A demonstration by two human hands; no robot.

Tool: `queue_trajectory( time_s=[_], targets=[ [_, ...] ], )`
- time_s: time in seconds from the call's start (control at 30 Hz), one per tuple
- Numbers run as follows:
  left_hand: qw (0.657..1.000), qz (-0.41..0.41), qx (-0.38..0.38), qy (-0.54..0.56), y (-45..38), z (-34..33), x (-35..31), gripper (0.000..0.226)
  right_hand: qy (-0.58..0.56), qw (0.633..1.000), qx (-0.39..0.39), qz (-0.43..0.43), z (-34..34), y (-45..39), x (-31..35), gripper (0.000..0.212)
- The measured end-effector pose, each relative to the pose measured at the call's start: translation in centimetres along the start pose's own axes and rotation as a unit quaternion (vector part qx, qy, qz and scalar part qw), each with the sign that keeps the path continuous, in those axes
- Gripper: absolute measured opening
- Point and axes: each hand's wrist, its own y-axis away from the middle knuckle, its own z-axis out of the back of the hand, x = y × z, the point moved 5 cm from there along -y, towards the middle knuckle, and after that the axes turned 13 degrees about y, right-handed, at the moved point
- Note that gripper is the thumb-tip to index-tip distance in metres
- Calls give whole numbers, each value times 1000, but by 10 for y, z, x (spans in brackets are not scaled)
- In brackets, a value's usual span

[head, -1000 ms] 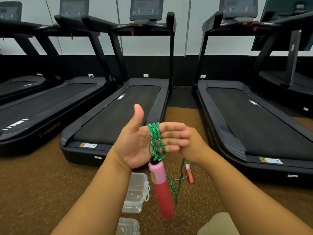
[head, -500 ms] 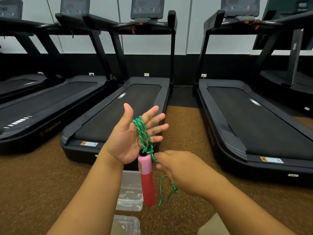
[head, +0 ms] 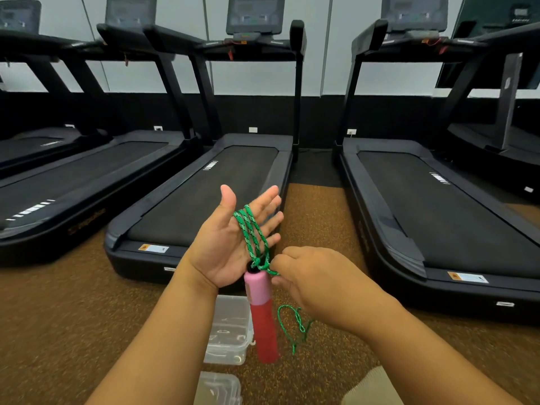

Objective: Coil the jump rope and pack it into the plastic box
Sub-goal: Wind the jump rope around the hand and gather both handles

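My left hand is raised palm up with fingers spread, and several turns of the green jump rope are wound around its fingers. A pink and red handle hangs down from the palm's lower edge. My right hand pinches the rope right beside the handle's black top; loose green rope trails below it toward the floor. A clear plastic box sits on the floor under my hands. The second handle is hidden.
A clear plastic lid or second box lies on the brown speckled floor near the bottom edge. Black treadmills stand side by side ahead, with a gap of floor between the middle and right ones.
My right hand came from behind the left fingers, dropped below, and now rises to the handle's top pinching the rope. The left hand tilted and spread its fingers.
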Motion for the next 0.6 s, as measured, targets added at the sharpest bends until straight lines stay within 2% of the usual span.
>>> queue_trajectory(
  time_s=[0.13,0.23,0.3,0.4,0.5,0.6],
  targets=[
    [999,34,8,36,0,5,3,102,12,999,-11,28,10,-2,3,11],
    [996,83,30,30,0,0,6,110,19,999,-25,35,19,-11,-3,13],
    [992,108,63,17,-1,-6,10,109,25,999,-37,26,30,-19,-12,18],
    [990,125,64,-1,-4,-11,12,103,43,997,-62,12,44,-32,-30,21],
    [984,143,76,-71,-7,-17,9,113,-3,997,-83,-9,49,-42,-47,12],
    [978,165,97,-88,-7,-23,8,120,-52,993,-95,-39,44,-49,-62,6]
  ],
)
